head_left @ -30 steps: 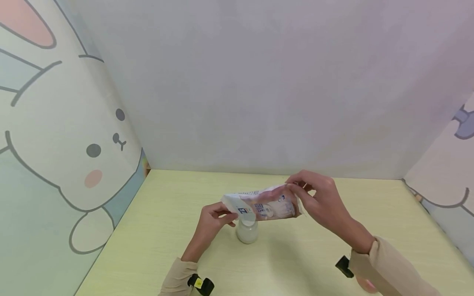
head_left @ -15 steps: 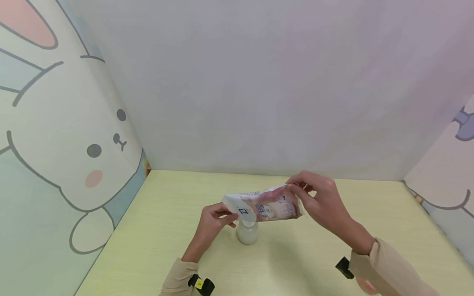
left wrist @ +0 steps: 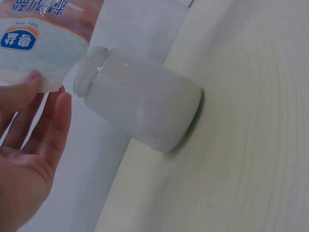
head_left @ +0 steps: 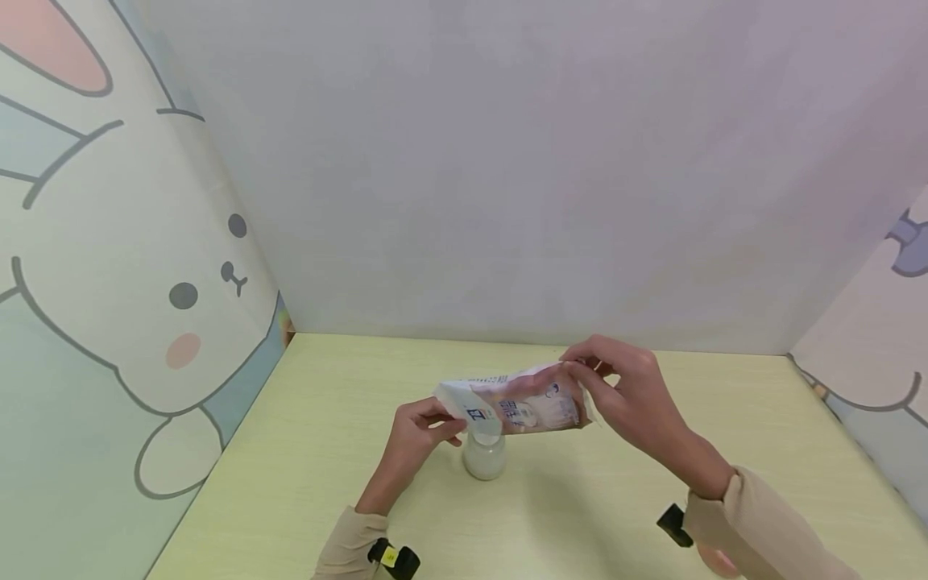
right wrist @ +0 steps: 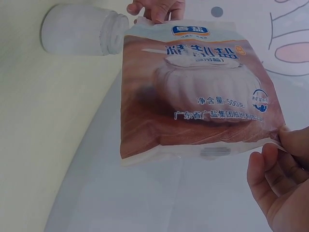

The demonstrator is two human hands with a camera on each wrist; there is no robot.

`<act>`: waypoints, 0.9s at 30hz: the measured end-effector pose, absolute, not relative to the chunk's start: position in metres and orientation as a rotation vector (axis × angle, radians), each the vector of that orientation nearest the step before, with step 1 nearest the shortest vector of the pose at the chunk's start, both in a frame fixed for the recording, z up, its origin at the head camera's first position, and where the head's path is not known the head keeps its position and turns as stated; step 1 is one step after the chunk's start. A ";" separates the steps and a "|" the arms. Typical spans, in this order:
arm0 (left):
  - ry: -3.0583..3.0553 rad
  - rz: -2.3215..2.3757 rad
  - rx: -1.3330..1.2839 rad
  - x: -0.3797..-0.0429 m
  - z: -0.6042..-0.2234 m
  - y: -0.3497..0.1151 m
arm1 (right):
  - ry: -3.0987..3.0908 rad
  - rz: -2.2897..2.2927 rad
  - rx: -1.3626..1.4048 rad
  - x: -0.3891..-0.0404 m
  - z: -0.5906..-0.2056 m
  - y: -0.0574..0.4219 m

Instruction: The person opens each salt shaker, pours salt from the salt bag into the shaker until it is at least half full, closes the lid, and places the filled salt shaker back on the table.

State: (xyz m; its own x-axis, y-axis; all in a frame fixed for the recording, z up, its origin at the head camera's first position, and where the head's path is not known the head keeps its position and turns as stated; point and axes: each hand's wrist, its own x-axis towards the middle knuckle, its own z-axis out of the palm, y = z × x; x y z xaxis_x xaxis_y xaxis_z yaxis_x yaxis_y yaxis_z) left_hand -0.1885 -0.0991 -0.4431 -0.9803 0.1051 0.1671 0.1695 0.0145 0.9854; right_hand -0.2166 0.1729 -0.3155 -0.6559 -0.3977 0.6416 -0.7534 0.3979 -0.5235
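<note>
A salt bag (right wrist: 198,87), brown and white with blue lettering, is held tilted over a clear glass jar (left wrist: 145,104). In the head view, the bag's left end hangs lower, right at the mouth of the jar. My left hand (head_left: 416,439) pinches that end between thumb and fingers, just beside the jar's neck. Higher up on the right, my right hand (head_left: 629,395) pinches the corner of the bag's other end. The jar stands upright on the table and looks white inside up to near its shoulder. The bag hides its mouth from above.
The pale yellow table (head_left: 304,483) runs back to a plain grey wall (head_left: 493,177). On the left stands a wall panel with a cartoon rabbit (head_left: 145,242). A round pink thing (head_left: 718,561) lies near the front right, partly hidden by my right sleeve.
</note>
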 end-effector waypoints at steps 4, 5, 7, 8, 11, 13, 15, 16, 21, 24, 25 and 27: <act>-2.203 -2.168 -0.279 -0.188 -0.443 -0.099 | -2.243 1.156 0.991 -0.216 -0.316 0.173; -2.202 -2.170 -0.277 -0.188 -0.443 -0.099 | -2.241 1.154 0.994 -0.216 -0.316 0.173; -2.202 -2.176 -0.268 -0.187 -0.444 -0.099 | -2.237 1.153 0.998 -0.215 -0.316 0.173; -2.202 -2.177 -0.267 -0.187 -0.444 -0.099 | -2.236 1.153 1.000 -0.215 -0.316 0.173; -2.201 -2.175 -0.273 -0.187 -0.444 -0.099 | -2.237 1.153 1.001 -0.215 -0.317 0.173; -2.203 -2.174 -0.276 -0.187 -0.444 -0.099 | -2.239 1.153 0.999 -0.215 -0.317 0.173; -2.202 -2.171 -0.280 -0.187 -0.444 -0.099 | -2.242 1.150 0.996 -0.215 -0.317 0.173; -2.202 -2.165 -0.286 -0.187 -0.444 -0.099 | -2.243 1.151 0.994 -0.215 -0.317 0.173; -2.197 -2.160 -0.316 -0.186 -0.445 -0.097 | -2.236 1.153 0.992 -0.214 -0.318 0.174; -2.199 -2.160 -0.322 -0.185 -0.446 -0.097 | -2.237 1.146 0.991 -0.213 -0.318 0.174; -2.202 -2.158 -0.320 -0.185 -0.446 -0.097 | -2.237 1.144 0.990 -0.213 -0.318 0.174; -2.204 -2.155 -0.310 -0.186 -0.446 -0.096 | -2.241 1.142 0.986 -0.213 -0.318 0.175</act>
State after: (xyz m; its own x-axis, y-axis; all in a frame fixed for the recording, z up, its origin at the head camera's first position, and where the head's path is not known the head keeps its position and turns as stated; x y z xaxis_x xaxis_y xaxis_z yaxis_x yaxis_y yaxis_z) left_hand -0.1856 -0.0964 -0.4457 -0.9790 0.1123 0.1700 0.1725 0.0128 0.9849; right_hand -0.2131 0.1746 -0.3182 -0.6508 -0.3966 0.6475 -0.7570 0.4056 -0.5124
